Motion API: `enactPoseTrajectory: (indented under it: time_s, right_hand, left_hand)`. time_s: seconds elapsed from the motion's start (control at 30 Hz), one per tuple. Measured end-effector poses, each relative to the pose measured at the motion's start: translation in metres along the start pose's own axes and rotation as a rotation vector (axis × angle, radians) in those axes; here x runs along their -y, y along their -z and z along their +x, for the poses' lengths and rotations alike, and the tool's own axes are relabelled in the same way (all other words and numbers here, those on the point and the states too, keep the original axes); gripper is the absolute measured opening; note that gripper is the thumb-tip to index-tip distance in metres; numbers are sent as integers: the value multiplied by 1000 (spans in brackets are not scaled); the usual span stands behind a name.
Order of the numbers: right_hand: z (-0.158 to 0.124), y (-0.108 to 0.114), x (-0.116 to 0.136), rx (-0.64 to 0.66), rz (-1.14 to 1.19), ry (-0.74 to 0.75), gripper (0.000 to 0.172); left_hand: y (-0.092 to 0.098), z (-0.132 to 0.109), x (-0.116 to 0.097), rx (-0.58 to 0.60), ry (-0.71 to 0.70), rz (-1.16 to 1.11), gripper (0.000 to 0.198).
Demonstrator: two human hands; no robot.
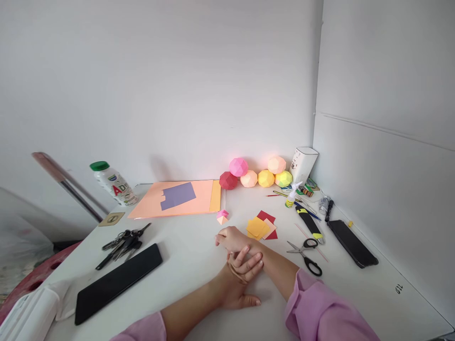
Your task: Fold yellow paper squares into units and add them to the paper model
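Observation:
My left hand point(236, 284) lies across my right wrist, its fingers stretched over the skin and its thumb held apart below. My right hand point(232, 239) rests just above the table with its fingers curled in; nothing shows in them, though their undersides are hidden. Beyond it stands a small pink and peach folded-paper piece point(222, 217). Yellow paper squares point(258, 227) lie by my right hand, overlapping red paper point(266, 217) and a peach square point(270, 227). To the right are open scissors point(308, 253) with black handles.
Faceted paper balls point(266, 178) line the wall beside a white box point(304, 163). Glue bottle point(290, 198), utility knife point(308, 222) and black case point(351, 244) lie right. Leftward are peach sheets point(149, 206), keys point(124, 244), a dark slab point(117, 284) and a bottle point(113, 184).

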State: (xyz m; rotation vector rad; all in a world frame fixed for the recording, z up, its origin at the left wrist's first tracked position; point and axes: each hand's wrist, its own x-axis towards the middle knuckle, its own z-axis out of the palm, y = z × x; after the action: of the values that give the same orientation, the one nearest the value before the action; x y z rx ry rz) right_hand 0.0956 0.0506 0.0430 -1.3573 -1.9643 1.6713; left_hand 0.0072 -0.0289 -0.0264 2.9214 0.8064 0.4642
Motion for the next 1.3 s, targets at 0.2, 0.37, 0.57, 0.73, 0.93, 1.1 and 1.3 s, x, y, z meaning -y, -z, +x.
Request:
enactPoseTrajectory:
  time_s: [0.2, 0.37, 0.57, 0.73, 0.93, 1.1, 1.3]
  right_hand:
    - [-17, 34, -7, -283, -339, 333, 17]
    - [-43, 63, -48, -779, -627, 453, 17]
    - [-60, 67, -97, -835, -902, 364, 54]
    - [-56, 60, -97, -735, -954, 416, 44]
    - [-55, 60, -96, -768, -930, 416, 34]
    - [-55, 56, -93, -807, -913, 475, 28]
    - [-54, 56, -94, -858, -914, 574, 18]
  left_hand:
    - [36, 13, -4, 179, -45, -123, 84]
    - [45, 17, -3, 213, -9, -167, 79]
    - [44, 17, -3, 189, -12, -206, 78]
    - [43, 16, -2, 172, -18, -204, 78]
    - [42, 15, -1, 142, -35, -197, 79]
    - [45, 17, -3, 163, -23, -227, 78]
    - [44, 16, -2, 160, 11, -380, 75]
